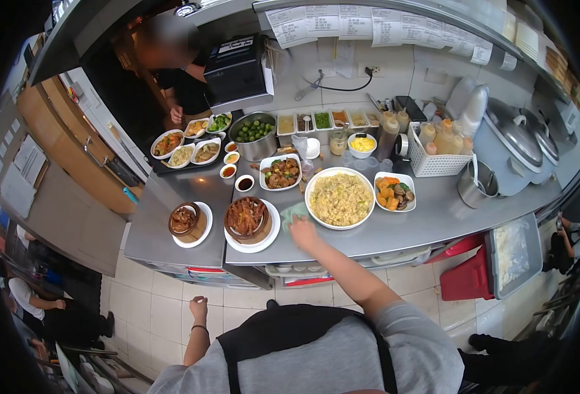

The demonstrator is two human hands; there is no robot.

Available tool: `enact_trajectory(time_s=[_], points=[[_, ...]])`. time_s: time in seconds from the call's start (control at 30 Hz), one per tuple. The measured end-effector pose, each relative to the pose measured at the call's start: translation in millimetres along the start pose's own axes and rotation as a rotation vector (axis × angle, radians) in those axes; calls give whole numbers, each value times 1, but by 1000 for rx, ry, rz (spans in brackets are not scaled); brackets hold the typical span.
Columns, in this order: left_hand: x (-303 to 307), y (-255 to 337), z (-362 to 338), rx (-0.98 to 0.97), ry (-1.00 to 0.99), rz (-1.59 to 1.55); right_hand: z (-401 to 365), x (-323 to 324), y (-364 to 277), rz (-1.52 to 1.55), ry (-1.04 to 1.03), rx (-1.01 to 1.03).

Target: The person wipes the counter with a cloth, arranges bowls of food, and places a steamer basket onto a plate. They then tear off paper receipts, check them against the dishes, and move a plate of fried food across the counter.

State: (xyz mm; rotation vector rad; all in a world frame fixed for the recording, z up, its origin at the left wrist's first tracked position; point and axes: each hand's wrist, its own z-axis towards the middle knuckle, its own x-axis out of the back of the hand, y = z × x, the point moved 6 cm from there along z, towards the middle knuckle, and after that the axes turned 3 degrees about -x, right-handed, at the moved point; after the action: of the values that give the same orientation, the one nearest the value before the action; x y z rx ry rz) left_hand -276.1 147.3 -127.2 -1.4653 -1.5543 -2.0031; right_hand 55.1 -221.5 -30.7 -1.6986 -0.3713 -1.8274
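Observation:
My right hand (302,232) reaches over the steel counter (395,231) and presses on a pale green cloth (295,214), its fingers closed on it. The cloth lies between a large white bowl of fried rice (340,199) and a steamer basket of chicken feet (246,218) on a white plate. Just behind it stands a square white bowl of glazed meat pieces (280,173). My left hand (198,305) hangs over the floor in front of the counter, fingers curled, with nothing visible in it.
A smaller steamer basket (186,219), a bowl of orange chunks and mushrooms (395,193) and sauce cups (244,183) stand on the counter. Behind are a pot of green fruit (255,135) and a bottle basket (438,157). A person (188,92) stands across the counter; a grey bin (516,256) sits right.

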Motion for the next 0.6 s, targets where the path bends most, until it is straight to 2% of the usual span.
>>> enact_trajectory(time_s=[0.03, 0.1, 0.17, 0.2, 0.33, 0.37, 0.43, 0.47, 0.53, 0.6], points=[[-3, -11, -2, 34, -33, 17, 13, -4, 5, 0, 1, 0], [0, -20, -12, -44, 8, 91, 30, -6, 6, -40, 82, 32], [4, -27, -26, -12, -39, 154, 26, -4, -2, -15, 52, 3], [6, -35, -30, -13, -40, 159, 17, -6, -6, 7, 16, -27], [4, -65, -44, 54, -138, 274, -69, -2, -52, -16, 174, 192], [5, -71, -48, 87, -147, 304, -84, 6, -55, -14, 168, 189], [2, -72, -50, 84, -176, 399, -111, 0, -62, 138, -191, 334], [-2, -72, -49, 62, -217, 427, -120, 2, -54, 143, -194, 327], [-11, -69, -39, 34, -259, 462, -134, 7, -20, 517, -251, 136], [-27, -65, -24, -164, -323, 495, -145, 55, 38, 665, -184, -110]])
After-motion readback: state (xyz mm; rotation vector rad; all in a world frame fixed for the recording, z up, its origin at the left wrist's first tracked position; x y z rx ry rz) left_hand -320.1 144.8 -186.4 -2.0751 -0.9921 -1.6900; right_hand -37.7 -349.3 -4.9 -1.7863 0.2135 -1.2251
